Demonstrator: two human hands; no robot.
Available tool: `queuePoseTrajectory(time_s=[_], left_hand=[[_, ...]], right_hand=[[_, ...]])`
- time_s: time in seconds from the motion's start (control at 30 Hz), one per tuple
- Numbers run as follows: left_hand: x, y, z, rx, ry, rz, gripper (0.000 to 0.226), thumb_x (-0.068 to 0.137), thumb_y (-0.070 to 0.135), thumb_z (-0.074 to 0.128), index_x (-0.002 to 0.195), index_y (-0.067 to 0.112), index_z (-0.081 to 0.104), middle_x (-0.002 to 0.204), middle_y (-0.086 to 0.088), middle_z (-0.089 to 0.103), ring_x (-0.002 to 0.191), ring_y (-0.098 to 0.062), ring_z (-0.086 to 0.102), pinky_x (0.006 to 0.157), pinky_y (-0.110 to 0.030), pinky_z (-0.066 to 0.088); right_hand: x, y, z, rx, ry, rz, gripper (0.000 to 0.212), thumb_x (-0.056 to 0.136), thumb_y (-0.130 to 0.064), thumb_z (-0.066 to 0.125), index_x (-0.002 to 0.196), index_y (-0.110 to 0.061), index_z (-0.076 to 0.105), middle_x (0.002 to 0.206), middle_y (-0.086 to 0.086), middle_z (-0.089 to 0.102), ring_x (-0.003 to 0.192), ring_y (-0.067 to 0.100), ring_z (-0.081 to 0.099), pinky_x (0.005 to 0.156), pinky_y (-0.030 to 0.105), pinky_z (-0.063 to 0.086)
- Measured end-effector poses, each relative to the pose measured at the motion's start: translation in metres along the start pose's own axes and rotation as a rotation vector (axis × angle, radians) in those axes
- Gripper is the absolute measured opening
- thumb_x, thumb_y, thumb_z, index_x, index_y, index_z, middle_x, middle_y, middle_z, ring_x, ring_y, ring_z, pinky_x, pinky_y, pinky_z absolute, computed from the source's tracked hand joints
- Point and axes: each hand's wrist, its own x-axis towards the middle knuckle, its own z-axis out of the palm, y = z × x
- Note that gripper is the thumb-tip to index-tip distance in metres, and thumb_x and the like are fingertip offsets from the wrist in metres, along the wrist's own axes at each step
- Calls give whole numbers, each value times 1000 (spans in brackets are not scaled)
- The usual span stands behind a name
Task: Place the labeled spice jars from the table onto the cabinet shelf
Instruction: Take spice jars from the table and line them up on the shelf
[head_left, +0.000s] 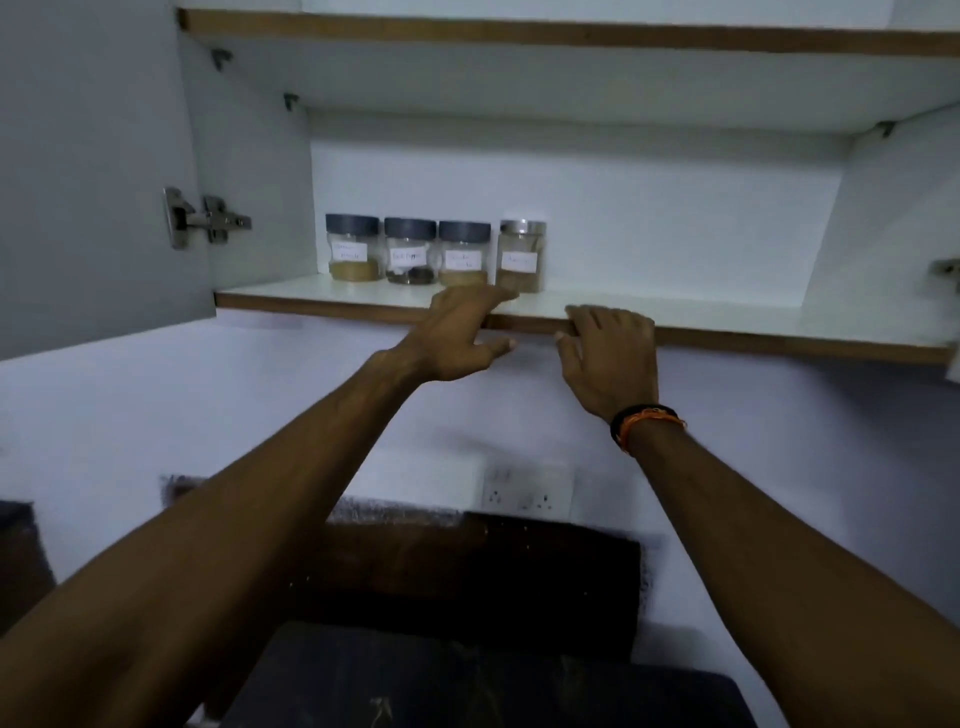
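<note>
I see four clear labelled spice jars (435, 253) lined at the white cabinet shelf (675, 314) back, left hand (457, 332) and right hand (613, 358) each a slack, empty grip at its edge

Both arms raised and stretched forward, forearms bare. Left hand (457, 332): palm down, fingers (493, 297) extended flat and close together, thumb dropped below and apart from them; holds nothing. Right hand (610, 353): back toward the camera, fingers loosely bent at the knuckles, thumb out to the left; holds nothing. Right wrist carries a black-and-orange band (647, 422).
</note>
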Motion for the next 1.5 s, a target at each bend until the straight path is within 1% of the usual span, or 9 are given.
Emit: queuePoseTrajectory(time_s=[0.13, 0.23, 0.47, 0.7, 0.9, 1.07, 1.17, 1.33, 1.5], left_hand=[[-55, 17, 34, 27, 213, 31, 54, 91, 26, 66, 140, 8, 53, 152, -14, 43, 147, -33, 28, 118, -46, 22], [-93, 28, 71, 25, 268, -21, 52, 90, 20, 66, 137, 4, 54, 152, -17, 42, 146, -37, 31, 116, -46, 25], [-189, 45, 166, -247, -149, -278, 53, 87, 20, 64, 137, 3, 53, 138, -19, 52, 131, -35, 44, 109, -39, 36], [-285, 69, 243, -404, -504, -424, 53, 83, 20, 71, 133, 8, 56, 129, -13, 57, 117, -26, 54, 101, -37, 43], [-360, 100, 278, -522, -632, -592, 26, 86, 15, 68, 110, 17, 60, 104, 3, 59, 102, -21, 62, 82, -24, 47], [-396, 116, 290, -546, -739, -641, 30, 88, 9, 65, 116, 16, 59, 107, 9, 55, 95, -6, 56, 72, -7, 36], [-409, 119, 294, -554, -769, -658, 31, 90, 7, 63, 120, 13, 58, 108, 5, 55, 84, 3, 50, 66, -8, 35], [-417, 125, 294, -587, -784, -755, 36, 90, 4, 62, 125, 11, 58, 123, -5, 61, 109, -17, 59, 82, -22, 50], [-423, 126, 293, -668, -774, -833, 31, 93, 10, 62, 124, 15, 58, 118, -4, 61, 106, -15, 60, 79, -21, 47]], right_hand=[[-38, -6, -9, 99, -21, 43, 58, 89, -21, 58, 145, -11, 49, 150, 14, 46, 138, 35, 41, 110, 51, 33], [-81, -6, -4, 164, -77, 90, 56, 87, -14, 58, 143, -11, 52, 150, 17, 45, 133, 38, 44, 104, 49, 39], [-229, -14, 31, 333, -531, 381, 39, 82, -3, 60, 120, -6, 68, 128, 16, 57, 115, 35, 55, 102, 42, 45], [-357, -52, 45, 329, -931, 416, 27, 86, -17, 61, 111, -12, 71, 121, 12, 60, 113, 31, 57, 100, 41, 46], [-437, -68, 28, 146, -1122, 384, 28, 89, -30, 56, 109, -16, 69, 117, 9, 62, 113, 32, 51, 94, 39, 46], [-483, -68, 13, 9, -1199, 364, 35, 90, -40, 51, 118, -22, 61, 123, 6, 57, 120, 28, 45, 103, 39, 38], [-493, -66, 8, -57, -1275, 327, 47, 90, -50, 50, 127, -22, 54, 130, 8, 56, 123, 29, 46, 109, 42, 33], [-501, -66, 4, -39, -1396, 374, 81, 75, -61, 71, 140, -21, 43, 139, 10, 52, 134, 32, 42, 114, 48, 31], [-504, -71, 3, -54, -1409, 398, 81, 77, -53, 74, 144, -23, 39, 141, 11, 52, 136, 33, 40, 114, 49, 31]])
